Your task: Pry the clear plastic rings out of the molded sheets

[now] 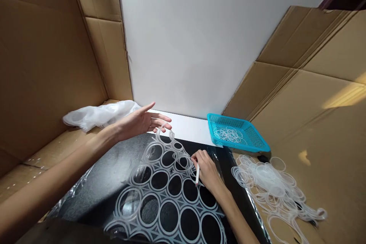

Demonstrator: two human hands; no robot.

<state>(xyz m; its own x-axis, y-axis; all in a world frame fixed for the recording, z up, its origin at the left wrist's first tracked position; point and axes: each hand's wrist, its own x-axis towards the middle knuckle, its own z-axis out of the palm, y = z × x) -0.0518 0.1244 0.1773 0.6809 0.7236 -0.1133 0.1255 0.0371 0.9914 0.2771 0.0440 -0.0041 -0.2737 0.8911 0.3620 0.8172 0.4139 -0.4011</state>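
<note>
A translucent silicone sheet (166,194) moulded with many joined rings lies on a black mat (111,183). My left hand (141,122) hovers over the sheet's far edge, and its fingers pinch a lifted ring of the sheet. My right hand (206,169) rests on the sheet's right side, closed around a thin white stick-like tool (197,173) whose tip points down at the rings.
A turquoise plastic basket (237,131) with several loose rings stands at the back right. A heap of separated clear rings (271,187) lies on cardboard to the right. A crumpled clear plastic bag (97,114) lies at the back left. Cardboard walls rise left and right, with a white wall behind.
</note>
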